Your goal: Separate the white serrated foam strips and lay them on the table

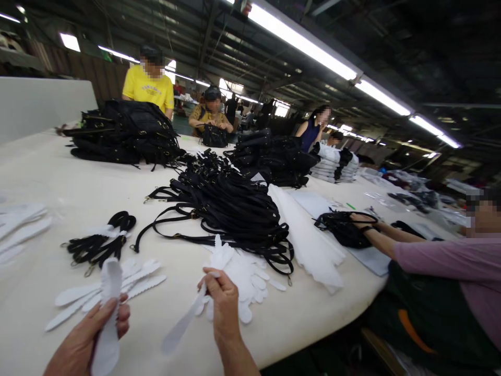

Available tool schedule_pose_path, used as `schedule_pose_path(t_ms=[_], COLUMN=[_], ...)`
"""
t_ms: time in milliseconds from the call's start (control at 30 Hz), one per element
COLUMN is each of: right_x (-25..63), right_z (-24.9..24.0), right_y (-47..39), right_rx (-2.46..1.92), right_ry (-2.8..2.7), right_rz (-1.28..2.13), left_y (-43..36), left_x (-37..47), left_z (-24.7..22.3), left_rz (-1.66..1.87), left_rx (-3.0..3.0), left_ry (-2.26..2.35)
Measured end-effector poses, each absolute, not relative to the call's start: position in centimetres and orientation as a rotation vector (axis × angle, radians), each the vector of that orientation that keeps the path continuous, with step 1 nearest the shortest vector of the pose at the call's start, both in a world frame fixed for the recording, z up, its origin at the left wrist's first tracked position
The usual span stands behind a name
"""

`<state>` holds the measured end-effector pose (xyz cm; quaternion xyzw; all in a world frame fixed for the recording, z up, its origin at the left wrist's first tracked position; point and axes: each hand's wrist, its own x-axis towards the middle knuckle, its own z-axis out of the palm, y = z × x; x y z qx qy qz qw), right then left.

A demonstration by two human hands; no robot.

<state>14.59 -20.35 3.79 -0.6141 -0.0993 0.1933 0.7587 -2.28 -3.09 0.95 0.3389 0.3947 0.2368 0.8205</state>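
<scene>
My left hand (92, 334) is closed round a white strip (108, 313), held upright near the table's (47, 177) near edge. My right hand (223, 305) pinches a second strip (183, 324) by one end, its length hanging toward me, just in front of a fanned stack of strips (246, 274).

By my judgement the work is partway through. A small bundle of straps (97, 243) near the left edge already has white wrapping on it, and loose strips (129, 284) lie spread between my hands. The big strap heap (227, 209) at the table's middle looks unwrapped, so most of it is left.

At the right edge a co-worker's hand (362, 219) rests on a black bag (342, 227). More bags (125, 130) are piled toward the far left corner.

The only writing is on a yellow shirt (148, 89) at the far edge, too blurred to read.
</scene>
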Motion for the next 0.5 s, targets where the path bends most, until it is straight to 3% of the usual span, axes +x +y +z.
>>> schedule_pose_path(t_ms=[200, 333, 500], right_x=[22.6, 22.3, 14.6], right_z=[6.0, 6.2, 4.8], right_y=[-25.9, -25.5, -20.9], right_rx=[-1.814, -1.957, -1.497], right_ry=[-0.380, -0.486, -0.461], right_rz=[0.176, -0.004, 0.600], left_y=[-3.9, -5.5, -7.3], left_x=[-1.9, -0.6, 0.3], left_z=[1.3, 0.9, -0.2], left_rz=[0.336, 0.193, 0.226], left_rx=[0.761, 0.785, 0.884], left_ry=[0.945, 0.901, 0.894])
